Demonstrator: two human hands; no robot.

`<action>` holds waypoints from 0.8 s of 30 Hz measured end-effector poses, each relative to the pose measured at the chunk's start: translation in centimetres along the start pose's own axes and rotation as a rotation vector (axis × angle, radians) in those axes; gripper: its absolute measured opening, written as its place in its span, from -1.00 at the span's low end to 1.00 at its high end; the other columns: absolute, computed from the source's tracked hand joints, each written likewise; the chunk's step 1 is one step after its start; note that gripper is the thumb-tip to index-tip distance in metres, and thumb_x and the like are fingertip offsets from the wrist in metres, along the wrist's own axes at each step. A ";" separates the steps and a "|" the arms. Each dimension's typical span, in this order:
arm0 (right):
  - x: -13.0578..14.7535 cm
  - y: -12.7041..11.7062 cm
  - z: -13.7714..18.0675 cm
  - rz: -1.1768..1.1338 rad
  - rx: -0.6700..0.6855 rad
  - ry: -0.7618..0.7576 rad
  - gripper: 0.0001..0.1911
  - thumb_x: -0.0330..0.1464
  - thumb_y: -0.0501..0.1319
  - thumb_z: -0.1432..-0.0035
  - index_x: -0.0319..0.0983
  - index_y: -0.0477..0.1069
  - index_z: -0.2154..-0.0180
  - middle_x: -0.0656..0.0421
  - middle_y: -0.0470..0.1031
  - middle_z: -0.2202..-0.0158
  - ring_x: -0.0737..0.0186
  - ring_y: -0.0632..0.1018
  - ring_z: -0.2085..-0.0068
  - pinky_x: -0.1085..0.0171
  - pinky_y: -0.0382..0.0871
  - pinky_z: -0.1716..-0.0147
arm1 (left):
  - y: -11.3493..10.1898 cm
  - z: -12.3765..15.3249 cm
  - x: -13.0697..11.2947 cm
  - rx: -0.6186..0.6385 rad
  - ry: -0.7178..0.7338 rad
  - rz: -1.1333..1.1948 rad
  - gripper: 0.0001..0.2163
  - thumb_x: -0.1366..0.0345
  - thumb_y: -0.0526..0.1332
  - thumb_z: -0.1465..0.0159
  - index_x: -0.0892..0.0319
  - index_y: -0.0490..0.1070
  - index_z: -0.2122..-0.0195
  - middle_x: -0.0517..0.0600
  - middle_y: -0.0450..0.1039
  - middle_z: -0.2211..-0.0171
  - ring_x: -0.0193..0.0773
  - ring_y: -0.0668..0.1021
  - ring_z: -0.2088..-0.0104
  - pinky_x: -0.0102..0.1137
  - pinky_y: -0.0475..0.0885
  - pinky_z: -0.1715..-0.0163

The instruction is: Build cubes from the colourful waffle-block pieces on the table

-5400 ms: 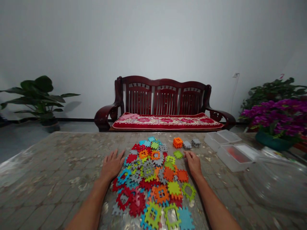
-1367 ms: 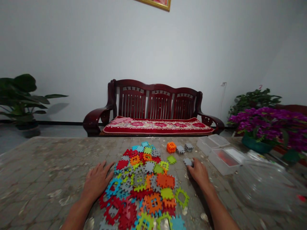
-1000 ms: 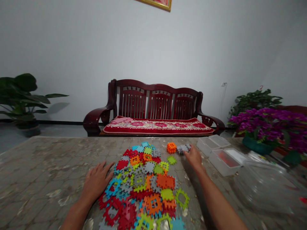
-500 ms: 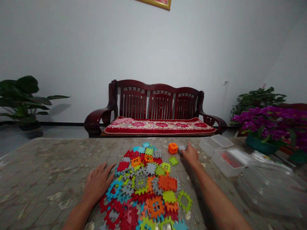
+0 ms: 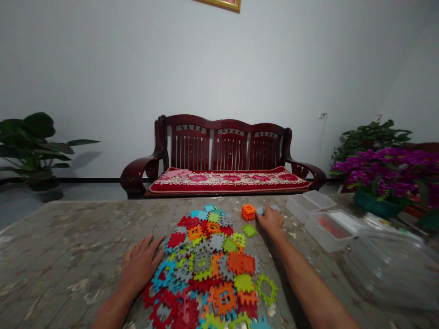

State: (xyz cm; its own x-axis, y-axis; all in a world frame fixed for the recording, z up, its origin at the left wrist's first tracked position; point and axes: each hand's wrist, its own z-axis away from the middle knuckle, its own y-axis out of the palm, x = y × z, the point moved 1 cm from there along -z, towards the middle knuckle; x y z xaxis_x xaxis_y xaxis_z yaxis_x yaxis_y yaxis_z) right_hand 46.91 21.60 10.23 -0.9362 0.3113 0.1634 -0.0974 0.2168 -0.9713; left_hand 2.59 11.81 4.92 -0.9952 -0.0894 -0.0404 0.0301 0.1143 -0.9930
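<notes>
A heap of flat toothed puzzle tiles point(image 5: 212, 262) in red, blue, green, orange and grey lies on the table in front of me. My left hand point(image 5: 140, 264) rests flat and open at the heap's left edge. My right hand point(image 5: 271, 220) reaches to the far side, fingers curled over grey tiles point(image 5: 261, 210) beside a small orange cube point(image 5: 248, 212) built of tiles. Whether the fingers grip a tile is hidden. A single green tile point(image 5: 250, 230) lies just left of that hand.
Two clear plastic boxes point(image 5: 310, 204), the nearer one point(image 5: 329, 227) with something red inside, stand at the right with a clear lid point(image 5: 394, 265) nearer me. Purple flowers point(image 5: 387, 178) sit far right. A wooden bench point(image 5: 222, 157) stands behind the stone-patterned table point(image 5: 68, 246).
My right hand picked a grey tile from beside the heap and carried it forward to the grey tiles next to the orange cube. My left hand stayed in place.
</notes>
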 end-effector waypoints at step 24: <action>-2.4 0.5 1.4 -0.174 -0.119 0.161 -0.40 -0.10 0.12 -0.32 -0.29 0.31 -0.25 -0.11 0.58 -0.02 -0.07 0.58 -0.01 0.14 0.40 0.07 | 0.4 -0.2 0.2 0.021 -0.010 -0.005 -0.49 0.13 -0.03 -0.43 0.03 0.33 -0.36 0.18 0.27 -0.39 0.07 0.31 -0.39 0.00 0.14 -0.36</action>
State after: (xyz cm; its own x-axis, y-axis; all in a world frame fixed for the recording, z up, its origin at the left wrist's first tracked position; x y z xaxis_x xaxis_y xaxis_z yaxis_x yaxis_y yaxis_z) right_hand 48.66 19.71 9.09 -0.8418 0.4011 0.3612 -0.2029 0.3848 -0.9004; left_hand 2.39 12.05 4.52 -0.9943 -0.0998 -0.0368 0.0274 0.0936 -0.9952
